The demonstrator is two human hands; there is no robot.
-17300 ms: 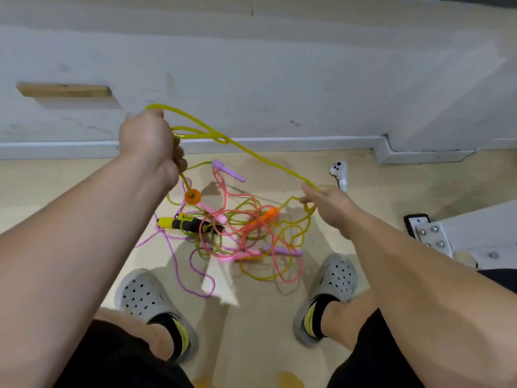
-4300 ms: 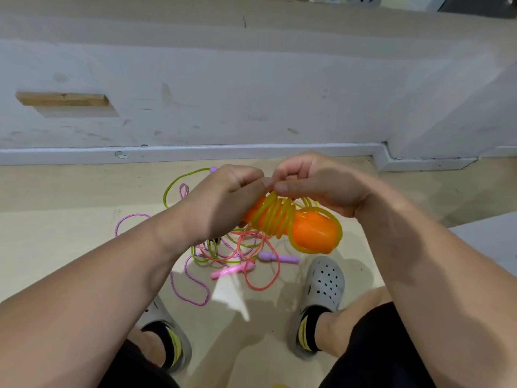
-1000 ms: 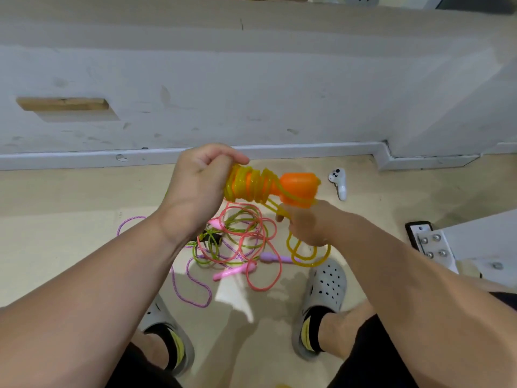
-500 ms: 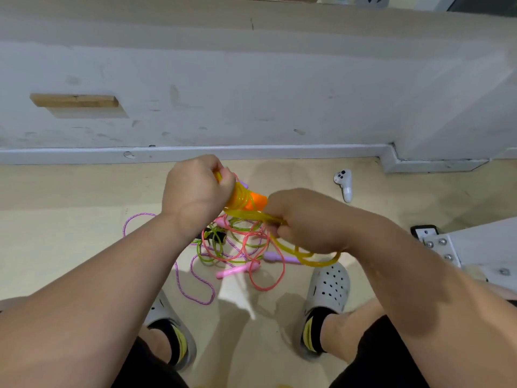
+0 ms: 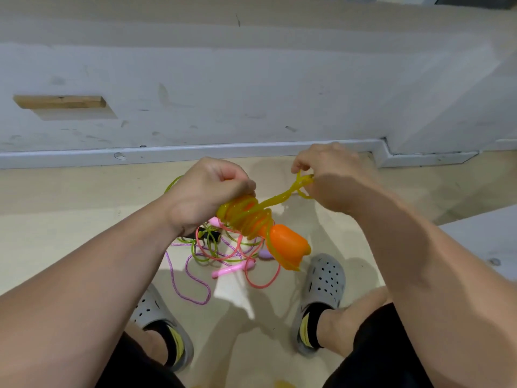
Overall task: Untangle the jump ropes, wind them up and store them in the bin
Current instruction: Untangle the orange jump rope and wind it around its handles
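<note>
My left hand point(image 5: 207, 189) grips one end of the orange jump-rope handles point(image 5: 288, 245), which point down and to the right. The yellow rope point(image 5: 246, 217) is coiled many times around them. A doubled length of that rope runs up and right to my right hand point(image 5: 333, 175), which pinches its looped end taut. On the floor beneath lies a tangle of pink, green and purple ropes point(image 5: 223, 253) with a pink handle point(image 5: 232, 270) and a purple handle point(image 5: 264, 254) among them. No bin is in view.
I stand on a beige floor, my two grey clogs point(image 5: 324, 278) on either side of the tangle. A white wall with a baseboard point(image 5: 195, 151) runs across just ahead. A pale raised surface point(image 5: 486, 242) lies at the right edge.
My right hand has lifted up and to the right, drawing the yellow rope's end taut away from the handles. The orange handles have tipped downward in my left hand.
</note>
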